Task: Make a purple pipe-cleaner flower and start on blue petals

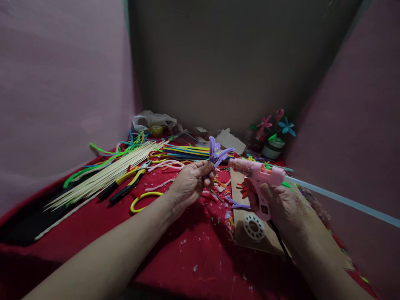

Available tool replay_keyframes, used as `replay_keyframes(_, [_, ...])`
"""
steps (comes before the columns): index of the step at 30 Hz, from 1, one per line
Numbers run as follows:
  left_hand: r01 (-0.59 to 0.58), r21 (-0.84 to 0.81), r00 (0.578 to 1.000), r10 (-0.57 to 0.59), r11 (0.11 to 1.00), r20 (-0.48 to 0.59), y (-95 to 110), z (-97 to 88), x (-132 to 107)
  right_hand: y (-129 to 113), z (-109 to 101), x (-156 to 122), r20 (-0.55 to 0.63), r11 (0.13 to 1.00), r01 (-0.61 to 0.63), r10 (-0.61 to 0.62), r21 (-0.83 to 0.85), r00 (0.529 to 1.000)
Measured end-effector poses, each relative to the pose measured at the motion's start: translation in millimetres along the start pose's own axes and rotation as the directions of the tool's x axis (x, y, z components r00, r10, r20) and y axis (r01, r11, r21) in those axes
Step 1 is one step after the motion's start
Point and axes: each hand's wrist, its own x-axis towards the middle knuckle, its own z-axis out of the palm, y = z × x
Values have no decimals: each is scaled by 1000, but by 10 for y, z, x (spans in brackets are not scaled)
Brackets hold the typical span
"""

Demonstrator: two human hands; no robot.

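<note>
Between the fingertips of my left hand (pixel 194 180) is a purple pipe cleaner flower (pixel 218 153), its looped petals pointing up and to the right. My right hand (pixel 279 204) is wrapped round the handle of a pink glue gun (pixel 254 173). A long translucent glue stick (pixel 343 200) runs out of its back to the right. The gun's nozzle points left and is near the flower; I cannot tell whether they touch. Under the gun lies a wooden board (pixel 242 237) with a white ring-shaped spool (pixel 253 227) and purple pipe cleaner pieces (pixel 239 204) on it.
Bamboo skewers (pixel 109 171), yellow-black pliers (pixel 133 179) and a yellow scissor handle (pixel 140 202) lie at left on the red cloth (pixel 187 258). Coloured pipe cleaners (pixel 184 152) lie behind my hands. Finished flowers (pixel 287 126) stand in a jar (pixel 273 148) at back right.
</note>
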Motion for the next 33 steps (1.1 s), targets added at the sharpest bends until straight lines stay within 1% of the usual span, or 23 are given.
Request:
replay_keyframes(6, [1,-25,1000,0,1000,7,9,5,0,78,-64,27,7,1000,-4,4,-26,1000])
replay_keyframes(10, [2,-38,1000,-2,999,8,17,-1,1,189,-251,-21,-7,1000,15,-15,-14,1000])
replay_keyframes(13, [7,-36,1000,-6,999,20,21,4,-3,316,-487,-135,-72,996,-49,44,-69,996])
replay_keyframes(15, [13,-34,999,-12,999,46,19,12,-5,415,-674,-229,-209,987,-95,66,-132,976])
replay_keyframes(16, [17,-33,998,-15,999,59,15,17,-5,464,-769,-277,-259,971,-125,69,-203,963])
replay_keyframes(17, [22,-33,998,-20,999,67,10,21,-5,509,-863,-324,-292,944,-149,59,-296,955])
replay_keyframes(19, [34,-31,997,-32,999,74,-2,30,-8,589,-1029,-412,-284,845,-174,27,-506,959])
replay_keyframes(21, [46,-33,995,-43,998,88,-13,38,-15,655,-1151,-488,-261,692,-170,-28,-702,965])
replay_keyframes(23, [50,-40,994,-46,998,103,-16,48,-27,718,-1223,-544,-225,558,-157,-55,-815,973])
replay_keyframes(25, [57,-45,993,-52,997,109,-14,60,-40,785,-1256,-578,-197,455,-151,-56,-878,979])
replay_keyframes(28, [68,-45,991,-62,997,116,-10,73,-56,884,-1284,-586,-179,325,-153,-51,-933,983])
replay_keyframes(31, [72,-46,988,-65,996,141,-17,83,-67,929,-1327,-564,-164,239,-149,-43,-960,986])
replay_keyframes(33, [83,-49,986,-75,995,149,-25,94,-76,893,-1337,-540,-150,183,-139,-47,-973,988])
